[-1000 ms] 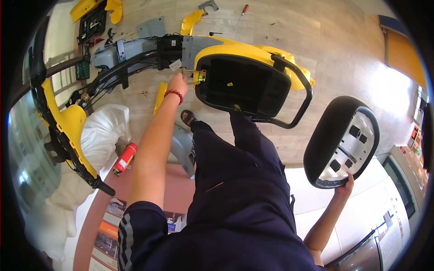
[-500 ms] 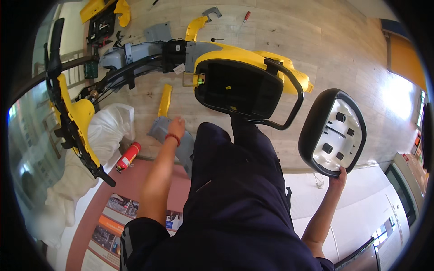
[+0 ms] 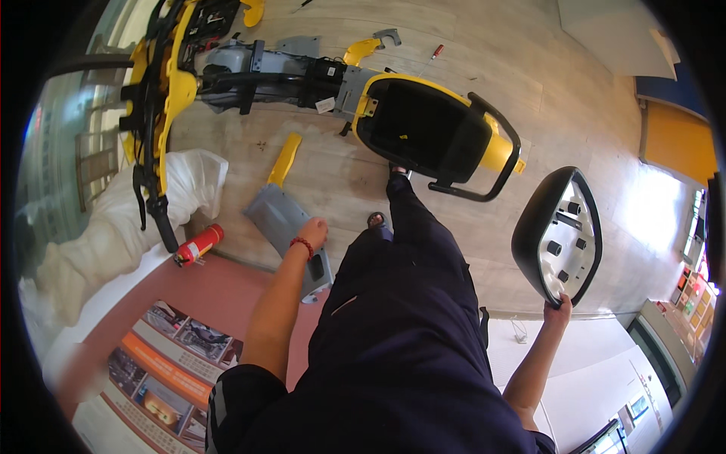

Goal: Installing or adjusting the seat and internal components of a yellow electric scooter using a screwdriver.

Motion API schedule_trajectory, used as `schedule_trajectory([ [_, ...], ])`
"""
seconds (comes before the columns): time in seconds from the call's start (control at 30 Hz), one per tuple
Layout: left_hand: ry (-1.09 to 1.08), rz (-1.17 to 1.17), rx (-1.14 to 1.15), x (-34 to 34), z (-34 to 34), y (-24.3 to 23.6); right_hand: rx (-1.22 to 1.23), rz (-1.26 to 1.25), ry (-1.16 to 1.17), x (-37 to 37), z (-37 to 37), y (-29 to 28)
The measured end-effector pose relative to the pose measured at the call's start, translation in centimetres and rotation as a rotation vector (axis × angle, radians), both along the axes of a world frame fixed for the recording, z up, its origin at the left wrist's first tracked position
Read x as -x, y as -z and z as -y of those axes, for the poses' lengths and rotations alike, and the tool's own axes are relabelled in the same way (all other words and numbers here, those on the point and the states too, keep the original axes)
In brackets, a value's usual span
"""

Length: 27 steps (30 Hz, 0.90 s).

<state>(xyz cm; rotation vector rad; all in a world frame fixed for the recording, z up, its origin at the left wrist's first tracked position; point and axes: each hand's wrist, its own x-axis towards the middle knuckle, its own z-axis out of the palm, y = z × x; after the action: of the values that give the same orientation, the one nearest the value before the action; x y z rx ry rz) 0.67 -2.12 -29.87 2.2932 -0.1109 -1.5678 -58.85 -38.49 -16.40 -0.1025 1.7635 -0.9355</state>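
Note:
In my right hand (image 3: 558, 310) is a black scooter seat (image 3: 535, 231), gripped by the lower end of its rim. The seat is tilted on edge, its white underside with black rubber blocks facing right. My left hand (image 3: 314, 231), with a red bead bracelet at the wrist, is curled closed in the air and nothing shows in it. Behind that hand, on the floor, lies a grey panel (image 3: 278, 219) with a yellow strip (image 3: 284, 159). Ahead of me is a partly stripped yellow scooter (image 3: 499, 155) with a dark seat opening (image 3: 423, 129) and a black rear grab rail (image 3: 491, 195).
The handlebar (image 3: 156, 136) stands at the left. A red fire extinguisher (image 3: 200, 244) lies near a white-wrapped bundle (image 3: 132, 200). Beyond the scooter are a red-handled screwdriver (image 3: 438, 51) and a yellow-grey trim piece (image 3: 361, 51). A white wall panel is at the lower right.
The view has shifted, and the scooter appears farther from my legs. The seat has tilted more onto its edge in my right hand. My left hand stays closed.

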Motion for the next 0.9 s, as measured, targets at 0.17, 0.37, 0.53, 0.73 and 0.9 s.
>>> schedule_trajectory([
  [0.17, -0.04, 0.067, 0.05, 2.9, -6.7, 2.9, 0.013, 0.074, -0.032, 4.3, -3.2, 0.2],
  [0.37, 0.552, 0.225, -0.082, 7.7, -19.8, 8.9, 0.003, 0.006, 0.048, 7.0, -8.2, -0.6],
  [0.53, 1.232, 0.327, -0.031, 13.0, -23.0, 6.8, 0.01, -0.037, 0.058, 9.6, -8.8, 0.1],
  [0.73, 0.914, 0.147, -0.051, 15.1, -20.9, 4.0, 0.051, 0.073, 0.048, 8.6, -8.4, 0.2],
  [0.9, 0.244, 0.051, -0.158, 13.9, -15.7, 2.5, 0.055, 0.081, 0.073, 9.0, -8.5, 0.1],
])
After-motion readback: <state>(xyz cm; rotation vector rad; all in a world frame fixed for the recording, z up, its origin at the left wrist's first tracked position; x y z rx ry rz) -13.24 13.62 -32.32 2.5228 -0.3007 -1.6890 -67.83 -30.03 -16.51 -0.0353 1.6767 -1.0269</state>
